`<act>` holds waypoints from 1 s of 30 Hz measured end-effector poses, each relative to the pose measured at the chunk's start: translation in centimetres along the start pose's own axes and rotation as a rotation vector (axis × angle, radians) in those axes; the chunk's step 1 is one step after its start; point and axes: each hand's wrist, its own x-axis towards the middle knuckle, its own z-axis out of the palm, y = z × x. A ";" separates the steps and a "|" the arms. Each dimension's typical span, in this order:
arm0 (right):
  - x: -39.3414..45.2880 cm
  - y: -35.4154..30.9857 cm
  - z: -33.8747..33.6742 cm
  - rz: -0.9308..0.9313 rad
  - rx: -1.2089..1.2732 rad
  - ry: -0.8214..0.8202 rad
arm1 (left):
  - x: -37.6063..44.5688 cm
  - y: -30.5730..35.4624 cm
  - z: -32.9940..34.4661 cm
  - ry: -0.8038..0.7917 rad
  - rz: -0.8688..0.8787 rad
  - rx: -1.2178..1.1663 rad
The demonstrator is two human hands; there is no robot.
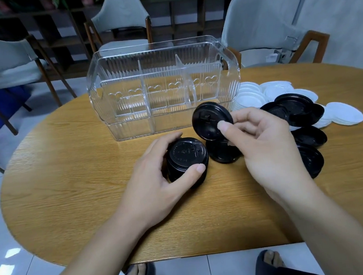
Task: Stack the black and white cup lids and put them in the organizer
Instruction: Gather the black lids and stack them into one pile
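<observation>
The left hand (157,176) curls around a stack of black lids (187,161) on the table (67,173). At its 2 o'clock, the raised right hand (263,148) pinches one tilted black lid (208,120).

The right hand (265,148) covers part of the black lid (211,120) it pinches and the near edge of another black lid (221,152) lying on the table (69,195). The left hand (158,180) hides the left side of a stack of black lids (186,161). White lids (250,94) sit partly behind the clear organizer (163,87); their number cannot be told. Raised lettering on the stack's top lid is too small to read.
</observation>
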 end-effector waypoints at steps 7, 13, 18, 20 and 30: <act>0.1 -0.1 0.4 0.094 0.298 0.012 | 0.2 0.3 -0.2 0.065 0.040 -0.026; -0.8 -0.4 1.9 0.087 0.344 -0.071 | 0.6 1.2 0.3 0.181 0.180 -0.082; -1.4 -0.7 2.6 0.046 0.262 -0.082 | 0.6 1.1 0.6 0.241 0.204 -0.093; -1.6 -0.7 2.5 0.007 0.183 -0.076 | 0.7 0.9 0.5 0.261 0.201 -0.108; -1.6 -0.4 1.4 -0.240 -0.205 -0.069 | 0.6 0.8 -0.4 0.275 0.206 -0.023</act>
